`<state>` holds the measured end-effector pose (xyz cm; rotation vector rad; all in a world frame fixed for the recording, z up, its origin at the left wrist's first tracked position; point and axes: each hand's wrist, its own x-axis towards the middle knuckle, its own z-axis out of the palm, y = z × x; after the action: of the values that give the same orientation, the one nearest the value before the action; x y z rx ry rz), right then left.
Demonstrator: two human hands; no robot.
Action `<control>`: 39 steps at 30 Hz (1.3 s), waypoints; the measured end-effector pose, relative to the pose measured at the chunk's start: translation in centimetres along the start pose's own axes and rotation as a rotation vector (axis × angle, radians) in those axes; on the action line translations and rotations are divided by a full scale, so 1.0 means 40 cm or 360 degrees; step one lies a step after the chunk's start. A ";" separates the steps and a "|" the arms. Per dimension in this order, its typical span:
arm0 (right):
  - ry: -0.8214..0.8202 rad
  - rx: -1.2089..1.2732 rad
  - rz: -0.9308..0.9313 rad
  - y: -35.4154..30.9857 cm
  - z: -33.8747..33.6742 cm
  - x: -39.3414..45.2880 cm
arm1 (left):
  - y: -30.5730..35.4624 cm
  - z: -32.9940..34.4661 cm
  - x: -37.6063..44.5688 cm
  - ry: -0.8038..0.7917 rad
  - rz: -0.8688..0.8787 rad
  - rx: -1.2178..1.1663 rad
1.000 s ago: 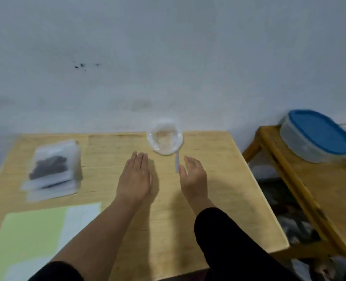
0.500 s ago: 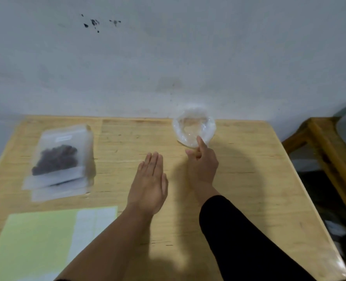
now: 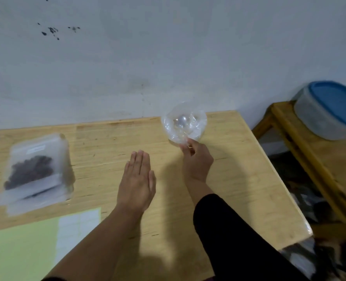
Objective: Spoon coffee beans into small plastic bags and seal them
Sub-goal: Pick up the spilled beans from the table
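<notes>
A small clear plastic bowl (image 3: 196,126) stands at the table's far edge by the wall. A silver spoon (image 3: 181,120) has its bowl inside it. My right hand (image 3: 197,161) pinches the spoon's handle at the bowl's near rim. My left hand (image 3: 136,179) lies flat on the wooden table (image 3: 239,179), fingers straight and together, holding nothing. At the left lies a stack of small clear plastic bags (image 3: 34,173); the top one holds dark coffee beans. The view is blurred there.
A pale green and white sheet (image 3: 26,246) covers the table's near left corner. To the right stands a second wooden table (image 3: 309,159) with a lidded blue-topped container (image 3: 330,112). Dark clutter fills the gap between the tables. A grey wall runs close behind.
My right hand reached forward to the spoon beside the bowl and took its handle; the spoon's bowl now sits inside the clear bowl. My left hand stayed flat. The camera shifted.
</notes>
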<state>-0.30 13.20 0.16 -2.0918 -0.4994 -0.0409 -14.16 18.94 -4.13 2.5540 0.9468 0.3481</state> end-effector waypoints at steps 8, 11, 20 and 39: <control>0.0194 -0.0161 0.0032 0.111 -0.291 -0.077 | 0.279 0.093 -0.073 -0.0370 0.0298 -0.0073; 0.0245 -0.0242 0.0190 0.182 -0.427 -0.140 | 0.375 0.146 -0.128 -0.0521 0.0442 0.0158; 0.0330 -0.0365 0.0593 0.420 -0.711 -0.391 | 0.526 0.213 -0.291 -0.0556 0.0568 0.0172; -0.0438 -0.0639 0.0457 0.417 -0.710 -0.442 | 0.536 0.082 -0.353 -0.0589 0.0401 0.0210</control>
<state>-5.71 -23.74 -1.68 -2.5630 -0.3686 0.3432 -11.25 -6.25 1.12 2.7299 0.5297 -0.1244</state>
